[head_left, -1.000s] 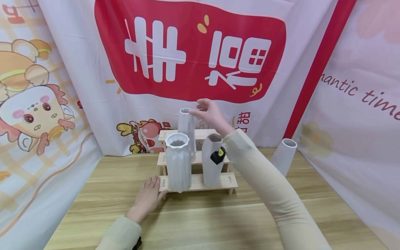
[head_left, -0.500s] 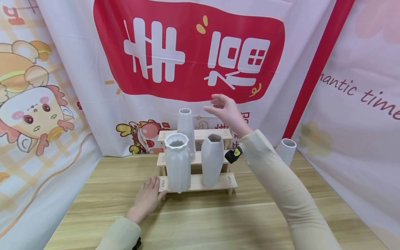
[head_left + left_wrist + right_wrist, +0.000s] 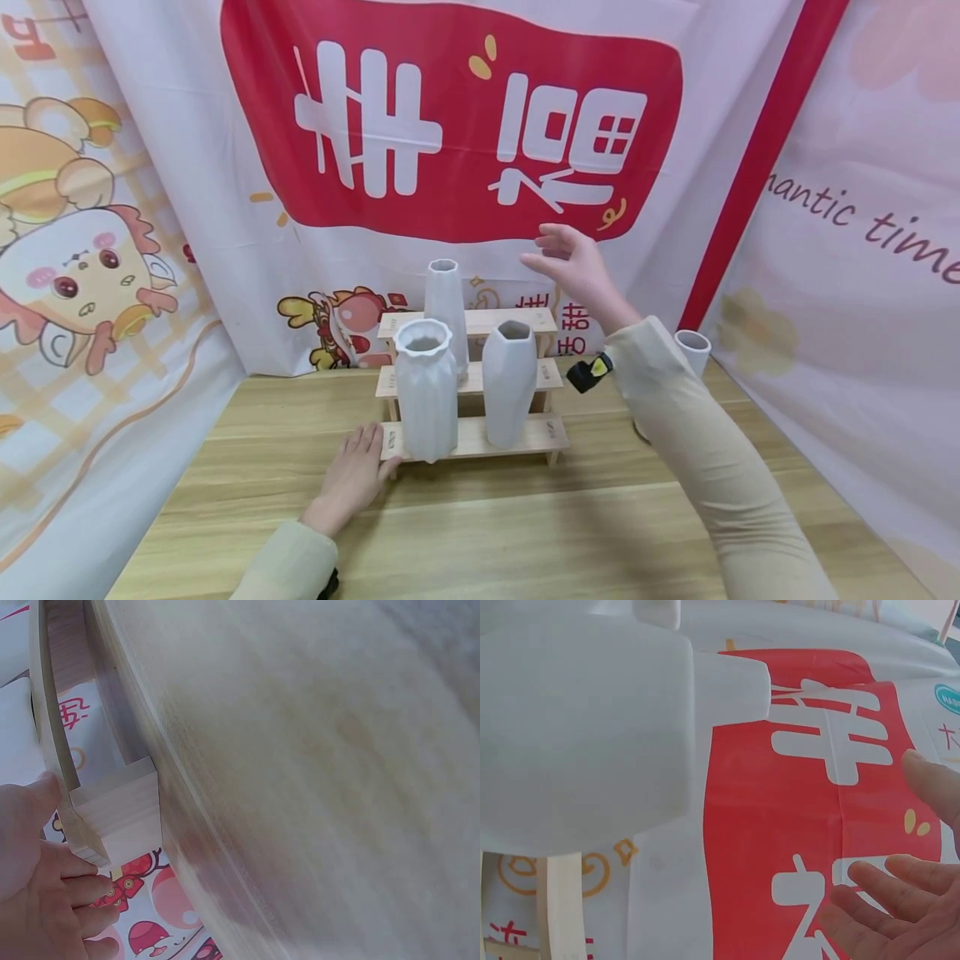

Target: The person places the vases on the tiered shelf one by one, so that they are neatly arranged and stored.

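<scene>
In the head view, a stepped wooden display stand (image 3: 487,450) bears three white vases. A fluted vase with a scalloped rim (image 3: 427,400) and a faceted vase (image 3: 510,387) stand upright on its lowest step. Behind them rises a slim tall vase (image 3: 446,300), apparently on the middle step. My left hand (image 3: 352,479) holds the left end of the lowest step; the left wrist view has the board's end (image 3: 86,836) between thumb and fingers. My right hand (image 3: 573,262) hangs in the air right of the tall vase, fingers loosely extended, holding nothing.
Another white vase (image 3: 692,350) stands on the wooden table (image 3: 495,533) at the right, mostly hidden by my right sleeve (image 3: 697,450). A printed cloth backdrop (image 3: 202,167) closes off the back and both sides.
My right hand has moved away from the tall vase's rim, rightward through the air. The vases on the stand and my left hand keep their places.
</scene>
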`<state>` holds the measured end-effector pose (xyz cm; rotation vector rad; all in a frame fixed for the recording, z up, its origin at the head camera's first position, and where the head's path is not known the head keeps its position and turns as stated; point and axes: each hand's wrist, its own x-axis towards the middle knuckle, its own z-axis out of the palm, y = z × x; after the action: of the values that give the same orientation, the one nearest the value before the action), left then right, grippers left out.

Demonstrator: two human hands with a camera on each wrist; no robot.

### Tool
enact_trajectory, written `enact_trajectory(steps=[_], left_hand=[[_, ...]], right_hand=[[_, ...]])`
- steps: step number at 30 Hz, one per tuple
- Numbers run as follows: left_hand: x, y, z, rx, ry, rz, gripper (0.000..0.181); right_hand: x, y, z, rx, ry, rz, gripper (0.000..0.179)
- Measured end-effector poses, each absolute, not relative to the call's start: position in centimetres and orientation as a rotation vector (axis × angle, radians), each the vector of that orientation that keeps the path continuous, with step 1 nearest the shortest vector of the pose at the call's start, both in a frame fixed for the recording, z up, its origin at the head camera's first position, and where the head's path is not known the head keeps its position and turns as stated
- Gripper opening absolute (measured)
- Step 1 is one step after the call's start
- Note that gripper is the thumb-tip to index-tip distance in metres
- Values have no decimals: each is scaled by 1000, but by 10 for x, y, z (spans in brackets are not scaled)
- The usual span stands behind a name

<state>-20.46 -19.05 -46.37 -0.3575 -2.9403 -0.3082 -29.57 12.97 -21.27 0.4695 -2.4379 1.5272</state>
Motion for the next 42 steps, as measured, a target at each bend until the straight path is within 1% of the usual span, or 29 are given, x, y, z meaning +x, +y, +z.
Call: enact_trajectory(steps=[23, 36, 42], left_hand=[[-205, -191, -463, -351, -2955, -302, 64], [-204, -191, -464, -346, -2960, -305, 64], [-204, -191, -463, -355, -2947, -298, 63]], right_hand=[[-296, 191, -226, 279, -2420, 1520, 75], [-287, 227, -236, 134, -2465, 1484, 85], [-285, 243, -247, 123, -2444, 1476, 81]])
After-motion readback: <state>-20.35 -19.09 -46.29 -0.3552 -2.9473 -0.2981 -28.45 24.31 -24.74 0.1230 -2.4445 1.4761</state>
